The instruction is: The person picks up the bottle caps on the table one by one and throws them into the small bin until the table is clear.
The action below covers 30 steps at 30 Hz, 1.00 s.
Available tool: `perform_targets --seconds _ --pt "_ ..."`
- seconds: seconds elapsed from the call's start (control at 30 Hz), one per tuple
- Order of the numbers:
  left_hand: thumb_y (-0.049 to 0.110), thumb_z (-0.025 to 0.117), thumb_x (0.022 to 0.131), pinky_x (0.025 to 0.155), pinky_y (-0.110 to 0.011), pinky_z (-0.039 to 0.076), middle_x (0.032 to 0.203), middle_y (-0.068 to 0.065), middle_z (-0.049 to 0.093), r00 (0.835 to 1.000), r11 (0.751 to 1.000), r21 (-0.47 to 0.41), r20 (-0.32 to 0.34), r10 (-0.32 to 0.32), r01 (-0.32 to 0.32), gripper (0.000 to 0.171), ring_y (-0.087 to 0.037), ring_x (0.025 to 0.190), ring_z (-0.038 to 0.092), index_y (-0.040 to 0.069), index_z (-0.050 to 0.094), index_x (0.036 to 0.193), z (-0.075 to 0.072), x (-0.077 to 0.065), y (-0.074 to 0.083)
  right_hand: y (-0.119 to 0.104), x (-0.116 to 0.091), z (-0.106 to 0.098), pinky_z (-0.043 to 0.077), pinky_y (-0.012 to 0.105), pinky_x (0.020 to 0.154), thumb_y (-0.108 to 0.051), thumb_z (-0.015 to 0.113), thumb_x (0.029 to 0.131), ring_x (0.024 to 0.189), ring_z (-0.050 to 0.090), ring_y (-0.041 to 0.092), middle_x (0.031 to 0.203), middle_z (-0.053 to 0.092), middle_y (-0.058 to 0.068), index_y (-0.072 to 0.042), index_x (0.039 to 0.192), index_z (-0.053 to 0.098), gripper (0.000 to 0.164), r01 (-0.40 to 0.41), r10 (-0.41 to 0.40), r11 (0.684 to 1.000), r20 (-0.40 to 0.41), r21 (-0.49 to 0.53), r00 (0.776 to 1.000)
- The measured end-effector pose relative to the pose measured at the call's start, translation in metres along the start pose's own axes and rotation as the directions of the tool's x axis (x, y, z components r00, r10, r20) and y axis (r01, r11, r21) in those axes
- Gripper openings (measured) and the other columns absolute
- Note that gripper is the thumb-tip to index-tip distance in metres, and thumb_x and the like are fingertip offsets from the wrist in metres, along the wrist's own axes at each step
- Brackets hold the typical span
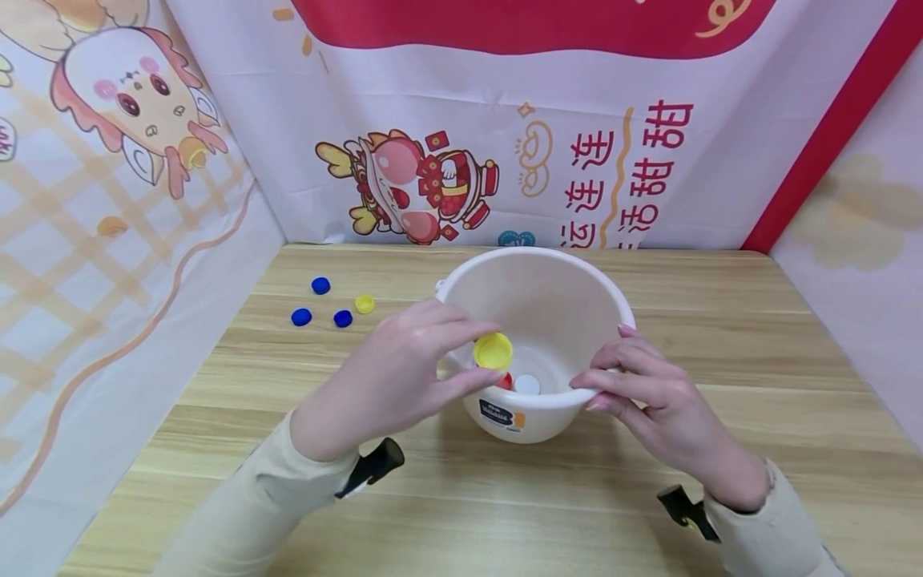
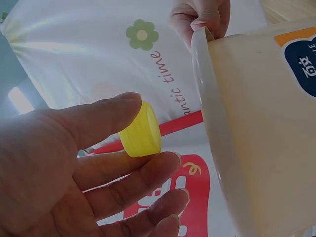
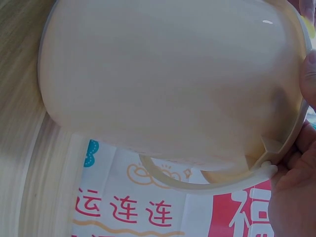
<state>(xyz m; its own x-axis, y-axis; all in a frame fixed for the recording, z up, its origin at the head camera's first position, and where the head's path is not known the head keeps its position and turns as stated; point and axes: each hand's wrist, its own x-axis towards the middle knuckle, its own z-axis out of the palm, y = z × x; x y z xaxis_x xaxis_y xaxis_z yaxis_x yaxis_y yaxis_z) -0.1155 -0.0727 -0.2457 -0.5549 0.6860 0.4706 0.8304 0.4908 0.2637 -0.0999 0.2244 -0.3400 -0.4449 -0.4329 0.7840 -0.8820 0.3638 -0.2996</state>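
Left hand (image 1: 392, 367) has a yellow cap (image 1: 493, 353) pinched, thumb against fingers, at the mouth of the white bucket (image 1: 548, 421); I haven't let go of it. Right hand (image 1: 649, 397) grips the bucket's near-right rim. Inside I see a red piece (image 1: 507, 381) and a white disc (image 1: 527, 385), so I'd call it partway. Left, by my read: the held cap, three blue caps (image 1: 320, 285) and a second yellow cap (image 1: 365, 304) on the tabletop (image 1: 721, 336), left of the bucket.
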Motion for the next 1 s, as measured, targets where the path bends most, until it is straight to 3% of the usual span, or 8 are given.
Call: perform_targets --seconds 0.67,1.0 --pt "0.03 0.081 0.084 0.093 -0.037 0.052 0.117 -0.004 0.07 0.995 0.996 -0.028 0.039 -0.087 0.088 0.043 -0.021 0.111 0.064 0.008 0.071 0.12 0.007 0.02 -0.018 0.0 0.0 0.0 0.027 0.046 0.114 -0.036 0.061 0.095 0.096 0.055 0.021 0.094 0.065 0.003 -0.01 0.1 0.077 0.031 -0.001 0.001 1.0 0.005 0.003 1.0" --pt "0.029 0.079 0.087 0.078 -0.029 0.053 0.111 -0.002 0.071 0.99 0.99 -0.049 0.058 -0.132 0.135 0.043 -0.015 0.093 0.061 0.009 0.07 0.123 0.006 0.031 -0.032 0.001 -0.001 0.0 0.028 0.046 0.114 -0.037 0.062 0.094 0.097 0.055 0.021 0.094 0.065 0.004 -0.011 0.101 0.077 0.031 -0.009 0.009 1.0 0.004 0.011 1.0"
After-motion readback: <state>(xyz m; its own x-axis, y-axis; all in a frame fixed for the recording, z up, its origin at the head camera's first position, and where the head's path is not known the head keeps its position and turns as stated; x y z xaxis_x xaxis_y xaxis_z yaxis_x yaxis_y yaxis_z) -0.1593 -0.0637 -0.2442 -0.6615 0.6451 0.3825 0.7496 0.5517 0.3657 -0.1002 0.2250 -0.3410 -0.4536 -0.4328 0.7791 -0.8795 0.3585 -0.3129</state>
